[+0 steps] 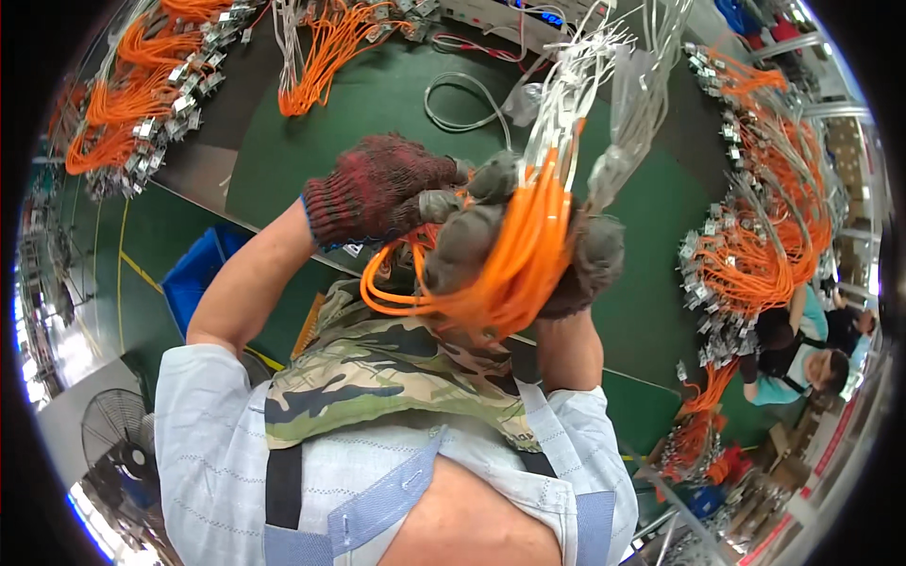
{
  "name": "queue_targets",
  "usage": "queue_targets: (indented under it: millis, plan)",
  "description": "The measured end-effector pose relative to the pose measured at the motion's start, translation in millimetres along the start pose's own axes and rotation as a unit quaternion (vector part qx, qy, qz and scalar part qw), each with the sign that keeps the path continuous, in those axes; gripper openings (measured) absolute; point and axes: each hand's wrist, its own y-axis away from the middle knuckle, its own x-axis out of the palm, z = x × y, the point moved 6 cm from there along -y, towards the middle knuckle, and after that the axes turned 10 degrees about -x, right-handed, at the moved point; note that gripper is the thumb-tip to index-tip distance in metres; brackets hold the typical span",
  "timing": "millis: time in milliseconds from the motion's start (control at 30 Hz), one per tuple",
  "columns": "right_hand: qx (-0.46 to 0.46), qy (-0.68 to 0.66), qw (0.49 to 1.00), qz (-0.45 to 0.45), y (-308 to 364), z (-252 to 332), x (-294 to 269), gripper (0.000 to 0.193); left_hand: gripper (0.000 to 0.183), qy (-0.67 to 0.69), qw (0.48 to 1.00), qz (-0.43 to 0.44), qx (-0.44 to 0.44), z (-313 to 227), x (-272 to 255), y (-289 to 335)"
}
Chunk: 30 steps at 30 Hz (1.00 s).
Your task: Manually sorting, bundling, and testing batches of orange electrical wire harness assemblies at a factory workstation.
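Note:
My right hand [462, 247], in a grey-coated work glove, is closed around a thick bundle of orange cables [535, 241]. Pale stripped wire ends [576, 80] fan out from the bundle's top, and its orange loops hang down in front of my camouflage apron [396, 373]. Close by on the left, my left hand [382, 187], in a dark red knit glove with grey fingertips, has its fingers pinched together by the right hand's fingertips. A bit of orange shows between the two hands; what the left fingers grip is hidden.
Heaps of orange cables with metal connectors lie at the left [142, 104] and right [764, 226] of the green mat [293, 156]. At the back stands a powered instrument [500, 21]. A blue bin [193, 274] and a fan [118, 439] are lower left. Another person [807, 354] works at right.

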Motion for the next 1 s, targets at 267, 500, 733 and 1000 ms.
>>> queue_targets:
  millis: [267,500,733,1000]
  plan:
    - [0.172,0.036,0.984,-0.001,35.1,-73.3,-62.4,0.048,0.043,0.224,0.928,0.161,-0.252,49.3,16.8,-3.6]
    - [0.223,0.097,0.966,0.089,-13.3,-49.6,10.1,0.068,0.091,0.832,0.547,0.01,-0.095,32.1,-21.8,-47.8]
    - [0.285,-0.004,0.952,0.112,10.4,-38.2,35.6,0.058,0.103,0.768,0.635,-0.082,-0.009,-36.0,-82.5,-80.5]
    - [0.047,0.127,0.972,0.192,35.1,-12.5,50.2,0.06,0.024,0.546,0.829,-0.006,0.118,-115.3,-121.1,-142.6]
